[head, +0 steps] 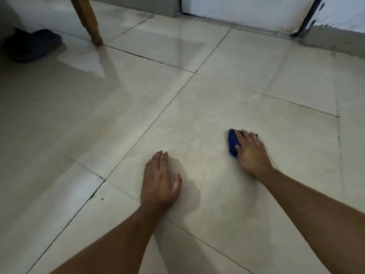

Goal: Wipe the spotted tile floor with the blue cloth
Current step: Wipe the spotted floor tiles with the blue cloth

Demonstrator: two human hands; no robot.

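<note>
Blue cloth (pixel 233 142) is lying under my right hand (pixel 250 150), fingers pressing it flat, long axis pointing away; left hand (pixel 160 179) is resting spread on the tile floor (pixel 217 107).

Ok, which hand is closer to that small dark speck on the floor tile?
Left. The left hand is flat on the floor just right of the dark speck, while the right hand is much farther right, pressing the blue cloth.

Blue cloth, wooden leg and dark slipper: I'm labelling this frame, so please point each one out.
blue cloth (pixel 232 142), head view, on the exposed fabric left of the right hand.
wooden leg (pixel 88 22), head view, mid-shaft.
dark slipper (pixel 31 46), head view, on its upper.
</note>
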